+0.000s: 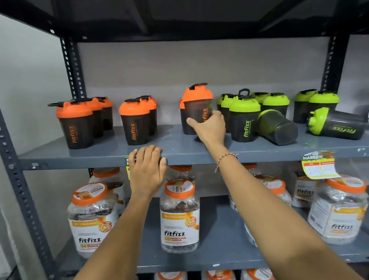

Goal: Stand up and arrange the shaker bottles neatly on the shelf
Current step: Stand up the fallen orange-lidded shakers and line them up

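My right arm reaches up and forward, nearly straight, with a beaded bracelet (225, 159) at the wrist. My right hand (210, 129) is wrapped around the lower body of an orange-lidded shaker bottle (197, 107) that stands upright near the middle of the grey metal shelf (175, 147); my thumb lies across its front left side and my fingers (217, 115) curl round the right side, so the grip is closed on the bottle. A second orange lid shows just behind it to the left.

My left arm comes up from below, bent slightly, and my left hand (147, 171) sits palm down on the front lip of the same shelf, fingers curled over the edge. Something dark shows under the fingers, but I cannot tell what it is or whether I am holding it.

To the left on the shelf stand two groups of orange shakers (76, 124), all upright in short rows running back. To the right of my right hand stands a cluster of green-lidded shakers (245, 119), upright and close together. Just beside them one green shaker lying down (277, 127) points its base toward me, and farther right another tipped green shaker (336, 124) lies on its side with its lid to the left.

On the shelf below, clear fitfizz jars (180, 216) with orange lids stand under my forearms.
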A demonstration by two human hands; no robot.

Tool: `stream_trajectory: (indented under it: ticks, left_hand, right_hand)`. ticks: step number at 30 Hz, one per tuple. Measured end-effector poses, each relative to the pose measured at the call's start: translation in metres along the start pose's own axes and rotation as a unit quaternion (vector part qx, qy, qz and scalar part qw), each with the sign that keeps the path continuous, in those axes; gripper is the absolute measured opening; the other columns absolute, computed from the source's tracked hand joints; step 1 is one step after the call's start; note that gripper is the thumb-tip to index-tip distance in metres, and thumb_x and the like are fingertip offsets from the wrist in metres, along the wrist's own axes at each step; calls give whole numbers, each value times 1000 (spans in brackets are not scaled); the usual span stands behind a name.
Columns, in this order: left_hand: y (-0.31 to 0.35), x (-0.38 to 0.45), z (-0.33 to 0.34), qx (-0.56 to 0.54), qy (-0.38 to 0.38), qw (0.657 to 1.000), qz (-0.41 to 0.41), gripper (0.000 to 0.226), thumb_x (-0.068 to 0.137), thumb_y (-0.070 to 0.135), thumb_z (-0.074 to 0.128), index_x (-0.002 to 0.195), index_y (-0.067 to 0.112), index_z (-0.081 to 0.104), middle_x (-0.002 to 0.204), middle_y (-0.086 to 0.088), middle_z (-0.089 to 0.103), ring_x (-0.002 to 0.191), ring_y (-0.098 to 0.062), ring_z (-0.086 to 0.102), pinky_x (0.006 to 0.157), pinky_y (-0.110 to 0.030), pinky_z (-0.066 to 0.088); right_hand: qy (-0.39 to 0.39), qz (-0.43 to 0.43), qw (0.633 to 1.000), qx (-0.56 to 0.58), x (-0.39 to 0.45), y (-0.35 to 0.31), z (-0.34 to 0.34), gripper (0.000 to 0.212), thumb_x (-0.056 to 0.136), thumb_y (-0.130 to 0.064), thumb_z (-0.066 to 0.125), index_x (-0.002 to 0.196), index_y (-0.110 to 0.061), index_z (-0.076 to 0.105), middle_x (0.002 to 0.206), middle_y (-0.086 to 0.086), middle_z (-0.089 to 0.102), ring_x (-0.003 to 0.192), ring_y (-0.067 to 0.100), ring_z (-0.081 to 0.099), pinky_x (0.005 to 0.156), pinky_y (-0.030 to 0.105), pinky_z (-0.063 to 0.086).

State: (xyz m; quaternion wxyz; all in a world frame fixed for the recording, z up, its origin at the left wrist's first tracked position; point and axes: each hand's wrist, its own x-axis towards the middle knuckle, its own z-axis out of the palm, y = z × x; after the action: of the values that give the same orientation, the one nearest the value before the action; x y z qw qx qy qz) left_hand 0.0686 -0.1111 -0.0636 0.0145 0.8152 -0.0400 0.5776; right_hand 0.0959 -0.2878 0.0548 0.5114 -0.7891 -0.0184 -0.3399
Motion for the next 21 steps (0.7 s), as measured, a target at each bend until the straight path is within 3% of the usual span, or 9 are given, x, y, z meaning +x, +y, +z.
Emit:
stream_trajectory:
  ticks: [5,11,21]
  left_hand:
    - [0,0,1,5,25,1000,9,35,94,32,37,106,10,61,108,-9,65,99,-27,56,97,-42,32]
    - [3,1,-2,11,31,999,2,37,93,32,37,103,9,64,104,-10,66,96,-29,59,96,-42,32]
    - [6,1,-5,-5,9,1000,-9,35,92,31,39,104,9,63,104,-11,65,96,-29,58,97,-42,31]
  right_hand:
    - [-41,32,998,-31,5,6,24,79,63,-39,80,121,0,44,120,15,50,110,33,54,85,38,48]
    - [-56,50,996,-45,8,13,29,92,57,-39,87,124,-1,35,125,17,50,116,34,52,89,39,47]
    - [-46,60,996,-40,7,13,34,88,62,-35,85,123,-8,28,129,19,45,118,38,50,91,43,47]
